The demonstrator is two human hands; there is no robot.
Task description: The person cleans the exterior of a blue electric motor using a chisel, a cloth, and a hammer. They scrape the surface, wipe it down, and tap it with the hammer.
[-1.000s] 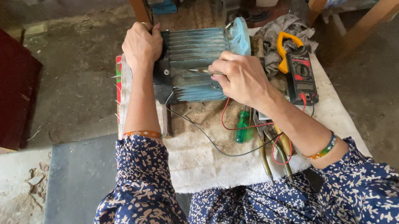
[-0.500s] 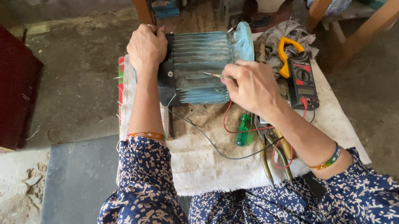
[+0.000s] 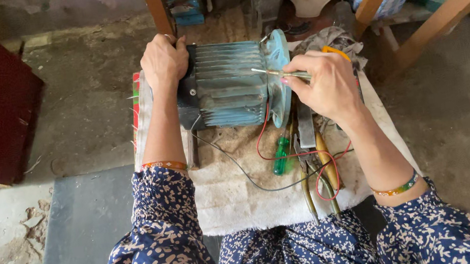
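Two hands work one finned blue motor lying on its side on the cloth-covered worktop: the left hand clamps its dark end cap, the right hand pinches a thin metal probe at the flange. Steadying and fine tip placement seem needed. The probe's contact point is unclear; the tool under the right hand is hidden.

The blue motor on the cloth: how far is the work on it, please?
Done: the finned motor lies on its side on the cloth, tools set out beside it. In hand: the left hand steadies the dark end, while the right hand puts a thin metal probe to the flange. Left: red and black wires trail loose, and the green screwdriver lies unused.
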